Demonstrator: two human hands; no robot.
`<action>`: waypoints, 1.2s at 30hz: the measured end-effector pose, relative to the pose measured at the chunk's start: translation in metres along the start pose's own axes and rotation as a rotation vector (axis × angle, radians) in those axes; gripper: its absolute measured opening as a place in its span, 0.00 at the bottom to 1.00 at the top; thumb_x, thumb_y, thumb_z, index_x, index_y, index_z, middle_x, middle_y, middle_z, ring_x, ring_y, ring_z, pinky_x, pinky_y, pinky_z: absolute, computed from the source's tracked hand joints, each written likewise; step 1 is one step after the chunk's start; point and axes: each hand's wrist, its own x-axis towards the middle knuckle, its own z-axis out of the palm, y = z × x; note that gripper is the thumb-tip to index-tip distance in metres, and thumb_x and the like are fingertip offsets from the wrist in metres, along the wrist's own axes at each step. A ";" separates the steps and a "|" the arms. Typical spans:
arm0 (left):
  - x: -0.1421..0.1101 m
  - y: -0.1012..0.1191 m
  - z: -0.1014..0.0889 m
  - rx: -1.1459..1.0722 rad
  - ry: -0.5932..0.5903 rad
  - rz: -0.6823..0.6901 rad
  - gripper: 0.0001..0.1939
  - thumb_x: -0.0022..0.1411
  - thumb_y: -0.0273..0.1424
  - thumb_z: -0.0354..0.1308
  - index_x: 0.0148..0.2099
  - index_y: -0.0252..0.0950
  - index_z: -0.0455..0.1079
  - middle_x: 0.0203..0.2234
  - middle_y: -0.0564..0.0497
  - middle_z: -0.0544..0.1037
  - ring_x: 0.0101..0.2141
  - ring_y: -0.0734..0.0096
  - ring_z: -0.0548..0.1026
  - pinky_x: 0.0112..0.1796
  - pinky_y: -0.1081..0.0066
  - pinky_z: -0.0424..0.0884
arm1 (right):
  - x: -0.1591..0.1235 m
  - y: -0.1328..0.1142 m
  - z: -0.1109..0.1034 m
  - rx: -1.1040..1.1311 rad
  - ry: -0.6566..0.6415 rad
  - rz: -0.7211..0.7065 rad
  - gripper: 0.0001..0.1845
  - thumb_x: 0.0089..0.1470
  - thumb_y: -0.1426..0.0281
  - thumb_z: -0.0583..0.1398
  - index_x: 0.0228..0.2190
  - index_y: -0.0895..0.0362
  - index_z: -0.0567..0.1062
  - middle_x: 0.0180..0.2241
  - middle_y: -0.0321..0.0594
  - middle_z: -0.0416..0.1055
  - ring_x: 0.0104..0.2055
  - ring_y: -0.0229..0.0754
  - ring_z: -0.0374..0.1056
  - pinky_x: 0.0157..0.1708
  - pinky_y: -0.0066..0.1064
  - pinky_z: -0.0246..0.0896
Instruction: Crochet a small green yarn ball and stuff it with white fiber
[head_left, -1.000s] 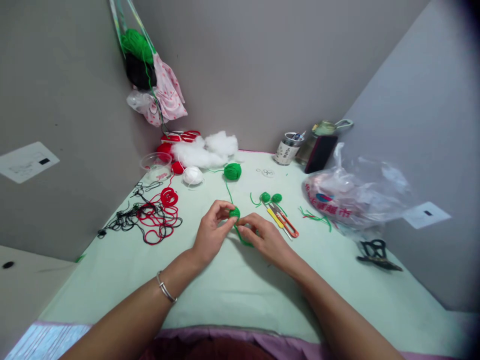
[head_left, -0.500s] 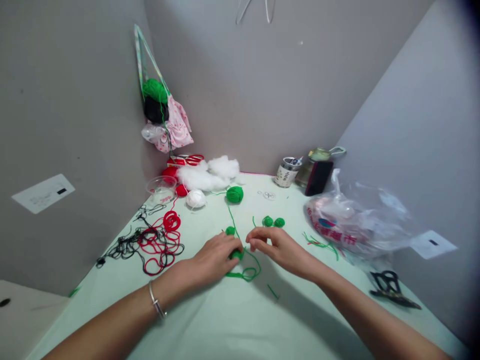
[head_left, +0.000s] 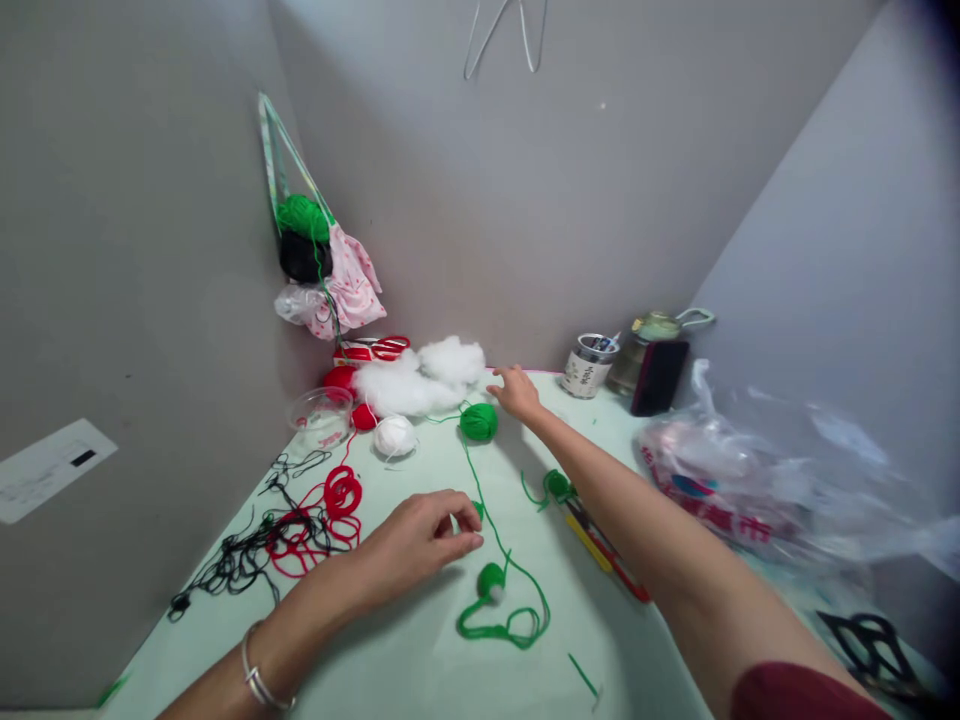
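My left hand [head_left: 427, 538] hovers above the table, thumb and fingers apart, with nothing visible in it. A small green yarn piece [head_left: 478, 510] shows partly behind its fingertips. Nearer me lies a rounded green crocheted piece [head_left: 491, 580] with white filling at its opening and a loop of green yarn [head_left: 525, 622] around it. My right hand [head_left: 517, 393] stretches to the back of the table, fingers apart and seemingly empty. It is just right of the white stuffing [head_left: 452, 360] and beyond the green yarn ball [head_left: 478, 422].
Tangled black and red yarn [head_left: 300, 530] lies at left, near a clear plastic cup [head_left: 321, 420] and a white yarn ball [head_left: 394, 437]. Under my right forearm are a yellow-handled tool [head_left: 589, 542] and another green piece [head_left: 556, 485]. A tin [head_left: 590, 367], phone [head_left: 660, 378] and plastic bag [head_left: 720, 470] stand right.
My left hand has let go of the green crocheted piece, which now lies on the table. My right hand has moved far forward, toward the white stuffing. The camera view has tilted up.
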 end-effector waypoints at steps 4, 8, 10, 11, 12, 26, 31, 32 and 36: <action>-0.009 0.001 0.004 -0.194 0.058 -0.038 0.09 0.64 0.36 0.60 0.41 0.37 0.77 0.31 0.52 0.77 0.32 0.68 0.71 0.33 0.71 0.64 | -0.002 0.007 0.010 0.103 -0.004 0.027 0.12 0.66 0.65 0.62 0.34 0.61 0.76 0.41 0.45 0.75 0.46 0.42 0.71 0.46 0.32 0.64; -0.008 -0.004 0.004 -0.402 0.184 0.004 0.10 0.63 0.37 0.62 0.43 0.37 0.76 0.33 0.51 0.78 0.33 0.69 0.73 0.36 0.70 0.67 | -0.011 0.003 -0.012 0.228 -0.071 0.049 0.14 0.69 0.62 0.59 0.38 0.59 0.76 0.36 0.37 0.75 0.34 0.37 0.72 0.37 0.32 0.71; -0.006 -0.007 0.003 -0.542 0.302 0.025 0.14 0.62 0.38 0.65 0.47 0.37 0.74 0.37 0.50 0.78 0.33 0.70 0.75 0.36 0.70 0.70 | -0.024 -0.007 -0.029 0.302 -0.123 0.054 0.14 0.65 0.60 0.62 0.33 0.57 0.75 0.29 0.37 0.73 0.28 0.36 0.67 0.31 0.31 0.69; -0.004 -0.008 0.004 -0.622 0.364 0.030 0.16 0.61 0.39 0.66 0.48 0.37 0.73 0.40 0.49 0.78 0.33 0.70 0.76 0.36 0.70 0.72 | -0.034 -0.014 -0.037 0.340 -0.158 0.051 0.14 0.63 0.60 0.63 0.30 0.57 0.74 0.25 0.35 0.71 0.26 0.36 0.66 0.30 0.31 0.68; -0.002 -0.008 0.004 -0.696 0.418 0.033 0.19 0.60 0.39 0.68 0.50 0.37 0.73 0.42 0.48 0.78 0.33 0.70 0.77 0.37 0.69 0.74 | -0.047 -0.023 -0.044 0.378 -0.202 0.043 0.13 0.60 0.61 0.63 0.29 0.56 0.74 0.24 0.34 0.70 0.26 0.36 0.66 0.31 0.32 0.68; -0.006 0.020 0.057 -0.865 0.392 0.023 0.16 0.63 0.33 0.57 0.51 0.38 0.76 0.43 0.45 0.82 0.38 0.68 0.79 0.41 0.69 0.76 | -0.215 -0.089 -0.072 0.043 -0.056 -0.372 0.14 0.64 0.70 0.61 0.51 0.51 0.77 0.54 0.48 0.73 0.52 0.48 0.70 0.51 0.41 0.67; -0.009 0.005 0.045 -0.547 0.346 0.013 0.10 0.60 0.34 0.56 0.30 0.37 0.76 0.23 0.53 0.74 0.26 0.69 0.69 0.30 0.71 0.65 | -0.241 -0.064 -0.066 -0.003 -0.369 -0.147 0.14 0.63 0.75 0.60 0.49 0.52 0.76 0.42 0.39 0.76 0.36 0.40 0.72 0.40 0.32 0.66; -0.011 0.004 0.044 -0.478 0.313 0.010 0.10 0.59 0.35 0.58 0.30 0.38 0.76 0.24 0.53 0.75 0.29 0.67 0.71 0.32 0.70 0.66 | -0.245 -0.059 -0.059 -0.049 -0.431 -0.154 0.17 0.62 0.76 0.61 0.51 0.52 0.75 0.43 0.39 0.75 0.37 0.39 0.73 0.40 0.32 0.66; -0.018 -0.002 0.050 -0.266 0.206 -0.039 0.10 0.54 0.38 0.67 0.38 0.41 0.78 0.31 0.53 0.80 0.36 0.60 0.74 0.37 0.69 0.67 | -0.253 -0.049 -0.036 -0.224 -0.495 -0.172 0.15 0.62 0.78 0.61 0.49 0.55 0.76 0.42 0.42 0.73 0.42 0.44 0.72 0.41 0.32 0.63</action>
